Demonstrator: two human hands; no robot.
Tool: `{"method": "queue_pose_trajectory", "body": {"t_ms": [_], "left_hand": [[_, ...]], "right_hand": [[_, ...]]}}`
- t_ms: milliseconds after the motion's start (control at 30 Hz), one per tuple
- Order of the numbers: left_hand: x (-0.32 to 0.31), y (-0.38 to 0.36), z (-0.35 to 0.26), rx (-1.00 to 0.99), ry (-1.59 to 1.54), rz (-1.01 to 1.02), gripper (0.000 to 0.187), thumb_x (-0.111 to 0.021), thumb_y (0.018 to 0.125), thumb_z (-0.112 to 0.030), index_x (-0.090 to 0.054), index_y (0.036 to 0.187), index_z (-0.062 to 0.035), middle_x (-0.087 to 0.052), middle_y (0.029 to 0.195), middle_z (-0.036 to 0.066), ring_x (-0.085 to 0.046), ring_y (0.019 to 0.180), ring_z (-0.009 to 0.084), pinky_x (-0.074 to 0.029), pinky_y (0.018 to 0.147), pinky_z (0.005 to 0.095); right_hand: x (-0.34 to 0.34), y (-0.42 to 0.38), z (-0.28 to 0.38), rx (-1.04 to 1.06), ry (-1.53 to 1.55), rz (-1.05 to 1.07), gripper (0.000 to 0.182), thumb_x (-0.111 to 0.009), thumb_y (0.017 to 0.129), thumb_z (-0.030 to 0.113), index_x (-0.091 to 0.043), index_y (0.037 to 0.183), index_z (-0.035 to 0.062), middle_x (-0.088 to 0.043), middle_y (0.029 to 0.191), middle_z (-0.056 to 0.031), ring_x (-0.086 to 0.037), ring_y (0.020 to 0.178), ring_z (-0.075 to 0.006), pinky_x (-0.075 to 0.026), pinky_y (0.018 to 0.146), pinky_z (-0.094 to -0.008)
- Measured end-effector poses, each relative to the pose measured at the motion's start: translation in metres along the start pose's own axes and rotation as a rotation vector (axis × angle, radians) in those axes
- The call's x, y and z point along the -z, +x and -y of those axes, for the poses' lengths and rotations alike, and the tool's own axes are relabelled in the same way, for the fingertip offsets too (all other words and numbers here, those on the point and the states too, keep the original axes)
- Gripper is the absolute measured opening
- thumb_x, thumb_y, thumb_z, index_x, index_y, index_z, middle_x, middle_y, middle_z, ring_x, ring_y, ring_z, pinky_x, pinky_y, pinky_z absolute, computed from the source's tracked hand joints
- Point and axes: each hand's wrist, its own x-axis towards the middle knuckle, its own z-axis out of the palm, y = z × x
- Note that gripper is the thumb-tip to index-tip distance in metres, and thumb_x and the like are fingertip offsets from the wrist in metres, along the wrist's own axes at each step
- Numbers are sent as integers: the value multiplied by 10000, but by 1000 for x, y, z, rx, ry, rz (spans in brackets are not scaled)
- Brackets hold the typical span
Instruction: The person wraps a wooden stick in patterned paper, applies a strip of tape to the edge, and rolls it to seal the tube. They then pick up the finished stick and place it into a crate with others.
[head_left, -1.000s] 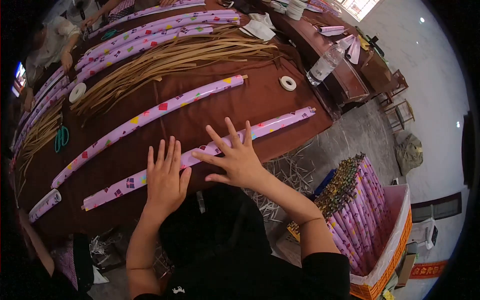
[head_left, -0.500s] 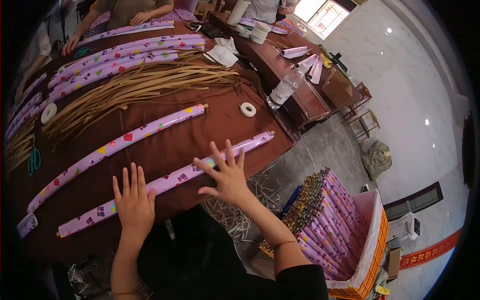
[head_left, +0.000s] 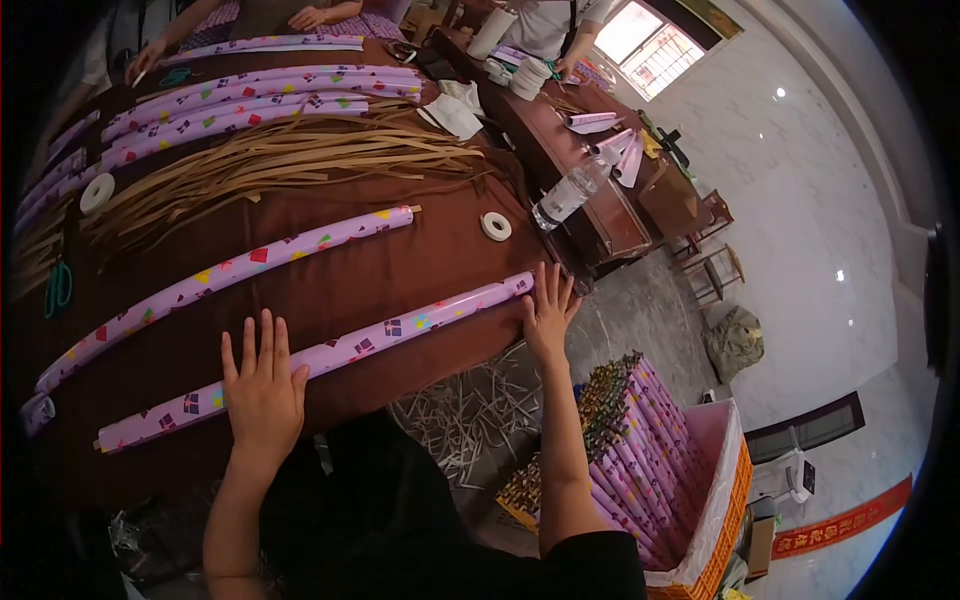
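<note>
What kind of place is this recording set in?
Probably a small craft workshop: wrapped tubes lie in rows on a long table, a bin holds finished ones, and other people work at the far end.

A long lilac paper-wrapped roll (head_left: pixel 330 357) lies flat along the table's near edge, seemingly unsealed.

The left hand (head_left: pixel 262 388) lies flat, fingers spread, on a long purple wrapped tube (head_left: pixel 330 355) at the near edge of a brown-clothed table (head_left: pixel 420 250). The right hand (head_left: pixel 548 310) rests open at the tube's right end, by the table corner. A second tube (head_left: pixel 230 272) lies parallel farther in, with a tape roll (head_left: pixel 495 226) near its right end. Beyond it spreads a pile of tan strips (head_left: pixel 290 160), then more tubes. A water bottle (head_left: pixel 566 194) stands on the next table. A box of wrapped tubes (head_left: pixel 660 470) sits on the floor at right.
</note>
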Motion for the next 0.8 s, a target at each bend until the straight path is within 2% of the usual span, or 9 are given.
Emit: {"method": "queue_pose_trajectory", "body": {"t_ms": [33, 100, 133, 267, 433, 567, 633, 700, 800], "left_hand": [[0, 0, 0, -1, -3, -1, 571, -494, 982, -285, -404, 1442, 41, -414, 1492, 218, -386, 1390, 370, -192, 1180, 549], [-1, 0, 1, -3, 1, -5, 571, -494, 981, -287, -406, 1440, 41, -415, 1492, 218, -389, 1388, 370, -195, 1180, 548], [-1, -1, 2, -12, -2, -9, 571, -495, 981, -289, -408, 1439, 41, -415, 1491, 218, -392, 1386, 370, -197, 1179, 548], [-2, 0, 2, -22, 17, -12, 573, -500, 978, -287, -407, 1439, 41, -418, 1489, 216, -394, 1384, 369, -202, 1177, 548], [-3, 0, 4, -20, 28, -14, 585, -517, 968, -285, -401, 1440, 39, -424, 1487, 207, -396, 1384, 361, -211, 1174, 548], [-1, 2, 2, -8, 19, 16, 582, -512, 971, -283, -400, 1442, 39, -420, 1490, 208, -400, 1383, 355, -211, 1175, 546], [-2, 2, 2, -15, 33, -2, 579, -508, 973, -280, -400, 1444, 39, -419, 1490, 211, -404, 1382, 351, -212, 1176, 544], [-4, 3, 3, -12, 41, 2, 578, -507, 975, -279, -399, 1445, 39, -420, 1490, 212, -406, 1381, 352, -211, 1177, 543], [-5, 3, 3, -10, 44, 5, 578, -506, 977, -279, -397, 1447, 40, -423, 1489, 211, -404, 1383, 351, -207, 1180, 541]], "right_hand": [[4, 0, 7, -2, -94, -33, 729, -470, 958, 535, -231, 1566, 211, -165, 1636, -70, -72, 1500, -386, -8, 1157, -631], [24, -6, 45, 113, 29, -100, 784, -512, 929, 528, -227, 1565, 167, -167, 1633, -96, -80, 1503, -374, -22, 1172, -603], [34, -11, 73, 191, 68, -34, 856, -525, 888, 596, -230, 1562, 158, -175, 1627, -122, -94, 1501, -371, -37, 1181, -582], [50, -50, 186, 584, 227, 121, 909, -476, 818, 737, -328, 1530, 193, -229, 1608, -121, -151, 1494, -354, -42, 1171, -606], [41, -76, 245, 730, 392, 148, 859, -482, 805, 738, -403, 1493, 230, -269, 1595, -110, -191, 1487, -340, -81, 1153, -640], [45, -68, 211, 631, 257, 161, 855, -508, 805, 716, -382, 1505, 240, -277, 1595, -91, -196, 1487, -327, -79, 1143, -654], [39, -57, 172, 533, 133, 162, 843, -411, 853, 730, -357, 1521, 218, -260, 1598, -112, -167, 1494, -340, -18, 1154, -637], [31, -44, 127, 392, 80, 134, 825, -478, 865, 668, -305, 1541, 227, -252, 1606, -90, -183, 1489, -341, -49, 1146, -651], [12, -22, 52, 177, 21, 86, 718, -416, 956, 577, -259, 1557, 217, -218, 1620, -81, -158, 1496, -337, -15, 1149, -642]]}}
